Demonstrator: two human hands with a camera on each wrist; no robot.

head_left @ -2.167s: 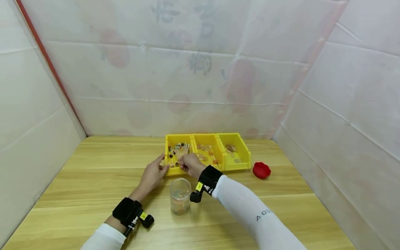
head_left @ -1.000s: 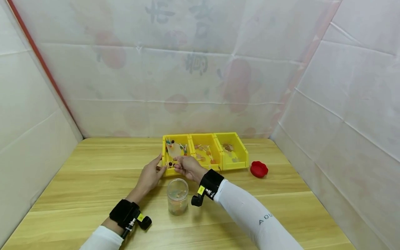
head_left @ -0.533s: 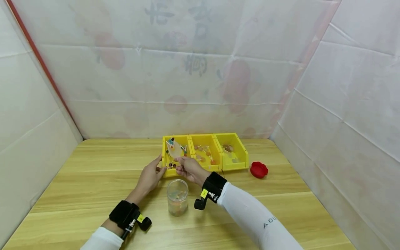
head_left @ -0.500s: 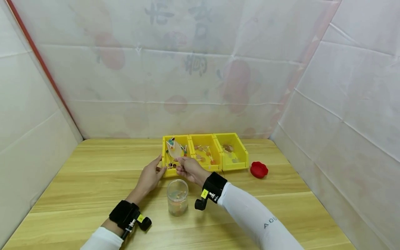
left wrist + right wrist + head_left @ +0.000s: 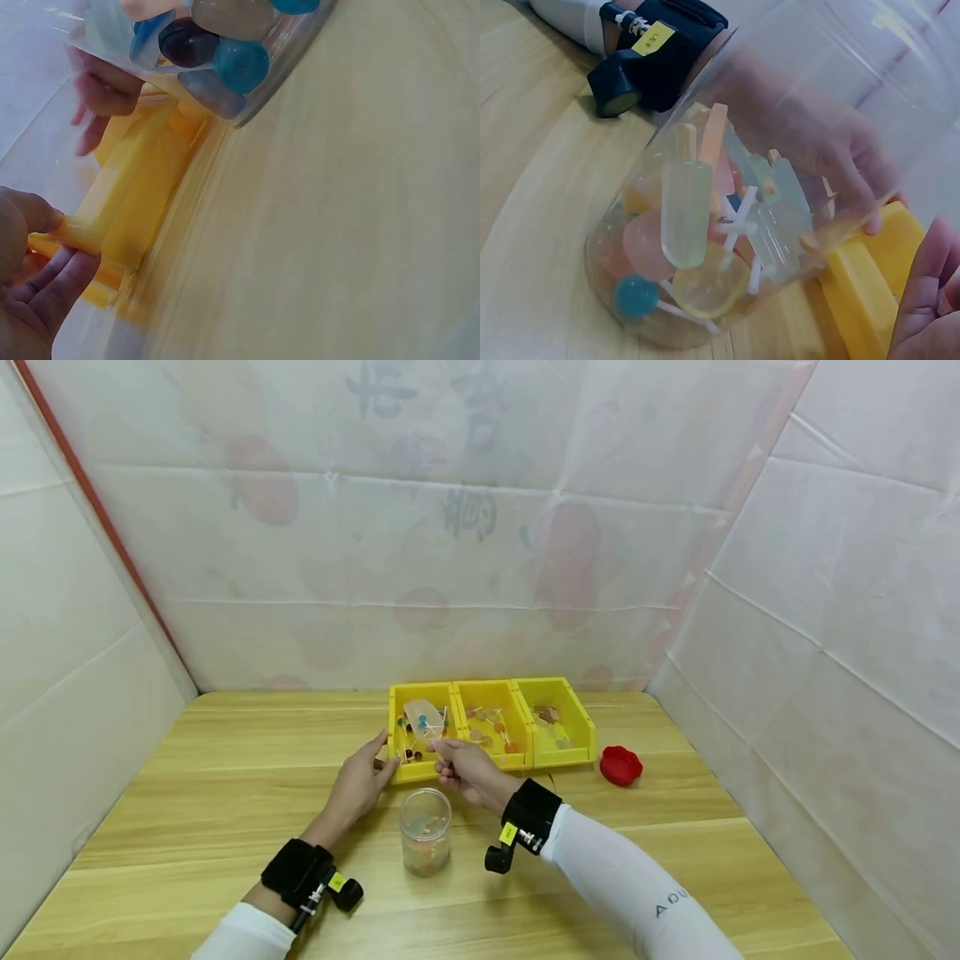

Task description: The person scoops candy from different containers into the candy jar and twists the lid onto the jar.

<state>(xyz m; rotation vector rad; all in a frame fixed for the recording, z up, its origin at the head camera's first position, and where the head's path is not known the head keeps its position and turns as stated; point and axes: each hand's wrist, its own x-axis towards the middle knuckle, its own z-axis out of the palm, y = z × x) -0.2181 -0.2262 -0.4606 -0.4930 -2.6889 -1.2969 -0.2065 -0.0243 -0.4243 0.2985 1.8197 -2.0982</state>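
Observation:
My left hand (image 5: 358, 783) pinches the front left corner of the left yellow bin (image 5: 414, 773); the left wrist view shows thumb and fingers on either side of its yellow lip (image 5: 82, 234). My right hand (image 5: 472, 770) holds a small translucent scoop (image 5: 420, 708) by its handle, over the left bin. A few tiny blue-headed lollipops (image 5: 424, 722) lie on the scoop, white sticks toward the hand. More tiny lollipops (image 5: 409, 754), some dark-headed, lie in the bin below. In the right wrist view, curled fingers (image 5: 922, 300) show at the edge; the scoop is out of frame.
In front of the bins stands a clear lidless jar (image 5: 426, 839) holding tiny popsicles and lollipops. The middle bin (image 5: 531, 747) has orange and pink pieces, the right bin (image 5: 588, 735) brown and pale ones. A red scalloped lid (image 5: 621, 766) lies to the right.
My right hand has drawn back and to the right. The scoop, earlier down among the lollipops, now carries blue ones nearer its middle. My left hand stays at the bin's corner.

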